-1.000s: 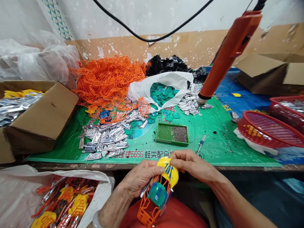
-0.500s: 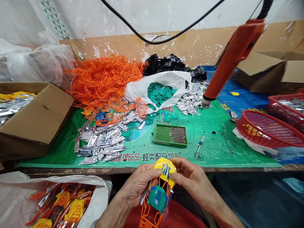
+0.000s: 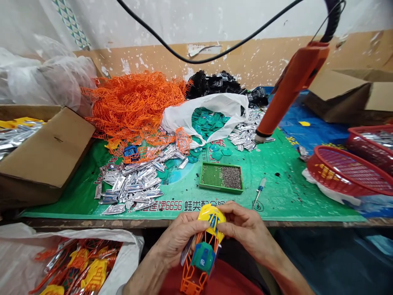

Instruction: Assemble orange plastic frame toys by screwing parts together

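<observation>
Head view: the left hand (image 3: 179, 241) and the right hand (image 3: 248, 227) close around a plastic assembly (image 3: 204, 246), held just past the bench edge (image 3: 92, 223) above the person's red shirt (image 3: 227, 280). Both hands curl inward, and neither is spread. Together they pinch the assembly's yellow cap (image 3: 212, 217) from opposite sides. Below the cap extends an orange lattice frame (image 3: 190, 284), with a teal part (image 3: 202, 257) seated in it. A silver strip (image 3: 186, 250) lies along the frame's left side, beside the left hand. On the green mat (image 3: 285, 200), a small screwdriver (image 3: 259, 192) lies just beyond the right hand, near a green tray (image 3: 221, 178) of small metal pieces. Farther back on the mat are a pile of silver strips (image 3: 130, 184), a heap of orange frames (image 3: 135, 106) and a white bag (image 3: 202, 102) of teal parts. A second white bag (image 3: 130, 241) of yellow and orange parts stands below the bench at left. A red basket (image 3: 344, 172) sits at right, and an orange power driver (image 3: 291, 90) hangs above the mat.
</observation>
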The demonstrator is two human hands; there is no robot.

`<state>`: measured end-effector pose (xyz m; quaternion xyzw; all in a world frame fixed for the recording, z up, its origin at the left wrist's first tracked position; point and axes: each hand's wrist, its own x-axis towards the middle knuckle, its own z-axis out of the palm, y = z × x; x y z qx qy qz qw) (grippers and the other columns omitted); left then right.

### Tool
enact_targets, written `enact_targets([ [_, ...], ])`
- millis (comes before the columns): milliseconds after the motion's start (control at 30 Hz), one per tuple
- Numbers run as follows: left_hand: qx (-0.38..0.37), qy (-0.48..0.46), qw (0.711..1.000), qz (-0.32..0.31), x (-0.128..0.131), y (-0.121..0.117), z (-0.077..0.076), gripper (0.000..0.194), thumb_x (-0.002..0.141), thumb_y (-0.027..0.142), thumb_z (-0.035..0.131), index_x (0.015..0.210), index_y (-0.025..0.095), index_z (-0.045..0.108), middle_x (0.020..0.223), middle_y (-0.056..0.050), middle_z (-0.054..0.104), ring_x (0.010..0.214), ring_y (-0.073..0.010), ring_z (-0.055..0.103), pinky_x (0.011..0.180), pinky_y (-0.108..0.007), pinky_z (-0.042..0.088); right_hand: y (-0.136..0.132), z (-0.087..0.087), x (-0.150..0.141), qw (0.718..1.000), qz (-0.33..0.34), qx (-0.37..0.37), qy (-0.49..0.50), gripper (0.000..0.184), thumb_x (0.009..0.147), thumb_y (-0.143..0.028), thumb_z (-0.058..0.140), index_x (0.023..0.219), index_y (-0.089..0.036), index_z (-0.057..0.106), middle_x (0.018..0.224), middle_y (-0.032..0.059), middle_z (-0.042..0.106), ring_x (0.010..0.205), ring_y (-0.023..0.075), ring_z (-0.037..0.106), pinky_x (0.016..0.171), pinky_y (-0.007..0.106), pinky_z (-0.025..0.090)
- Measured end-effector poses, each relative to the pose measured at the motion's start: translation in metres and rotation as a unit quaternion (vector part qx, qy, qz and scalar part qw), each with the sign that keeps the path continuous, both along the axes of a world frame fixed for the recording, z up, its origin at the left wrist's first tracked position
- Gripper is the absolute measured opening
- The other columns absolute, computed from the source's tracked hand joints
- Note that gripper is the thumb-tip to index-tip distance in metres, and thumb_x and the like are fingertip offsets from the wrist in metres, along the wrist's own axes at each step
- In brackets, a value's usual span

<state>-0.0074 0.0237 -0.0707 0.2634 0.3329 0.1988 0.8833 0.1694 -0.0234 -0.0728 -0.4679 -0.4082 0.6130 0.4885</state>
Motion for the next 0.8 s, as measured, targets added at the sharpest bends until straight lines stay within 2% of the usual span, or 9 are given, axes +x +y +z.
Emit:
enact_targets([
  [133, -0.007, 0.013, 1.000, 0.009, 0.002, 0.003, 0.003, 0.034, 0.064, 0.030, 0.079, 0.087, 0.005, 0.071, 0.072, -0.009, 0.071, 0.053, -0.0089, 0.059, 0.051, -0.017, 0.044, 0.003, -0.004, -0.001, 1.000, -0.012, 0.007, -0.004, 0.022, 0.074, -0.029, 0.074, 0.095, -0.026, 0.073, 0.091, 0.0004, 0.060, 0.080, 0.0130, 0.058, 0.070, 0.024, 0.048],
  [300, -0.007, 0.038, 0.999, 0.021, 0.004, 0.007, 0.010, 0.028, 0.062, 0.029, 0.080, 0.076, 0.008, 0.070, 0.062, -0.004, 0.066, 0.047, -0.0074, 0.055, 0.045, -0.016, 0.042, 0.011, -0.001, -0.002, 1.000, 0.003, -0.008, 0.007, 0.021, 0.072, -0.029, 0.075, 0.093, -0.027, 0.073, 0.083, -0.0016, 0.061, 0.071, 0.0098, 0.056, 0.061, 0.020, 0.045],
  [467, 0.008, 0.062, 0.998, 0.021, 0.001, 0.013, 0.011, 0.026, 0.060, 0.030, 0.080, 0.067, 0.010, 0.066, 0.046, 0.004, 0.052, 0.035, -0.0037, 0.040, 0.035, -0.016, 0.029, 0.018, 0.005, -0.004, 1.000, -0.008, 0.003, -0.020, 0.020, 0.071, -0.028, 0.075, 0.090, -0.025, 0.074, 0.080, -0.0012, 0.061, 0.070, 0.0098, 0.054, 0.060, 0.020, 0.044],
  [633, 0.005, 0.069, 0.996, 0.060, 0.002, 0.015, 0.011, 0.025, 0.057, 0.025, 0.083, 0.071, 0.010, 0.068, 0.054, 0.002, 0.059, 0.040, -0.0048, 0.044, 0.040, -0.018, 0.033, 0.020, 0.003, -0.004, 0.997, 0.007, 0.024, -0.067, 0.023, 0.075, -0.031, 0.071, 0.097, -0.024, 0.072, 0.086, 0.0019, 0.063, 0.076, 0.0134, 0.057, 0.065, 0.025, 0.048],
  [733, 0.005, 0.047, 0.997, 0.062, 0.005, 0.013, 0.015, 0.025, 0.059, 0.026, 0.082, 0.072, 0.009, 0.069, 0.059, -0.001, 0.063, 0.044, -0.0063, 0.050, 0.043, -0.018, 0.038, 0.019, 0.002, -0.002, 0.995, 0.023, 0.034, -0.096, 0.026, 0.078, -0.034, 0.068, 0.103, -0.025, 0.070, 0.093, 0.0034, 0.064, 0.080, 0.0153, 0.059, 0.068, 0.028, 0.051],
  [800, 0.012, 0.039, 0.998, 0.054, 0.005, 0.011, 0.019, 0.027, 0.062, 0.029, 0.080, 0.077, 0.008, 0.071, 0.064, -0.003, 0.066, 0.048, -0.0077, 0.054, 0.047, -0.018, 0.041, 0.019, 0.006, 0.005, 0.990, -0.008, 0.051, -0.130, 0.029, 0.077, -0.035, 0.069, 0.103, -0.025, 0.070, 0.096, 0.0036, 0.064, 0.075, 0.0141, 0.059, 0.064, 0.027, 0.051],
])
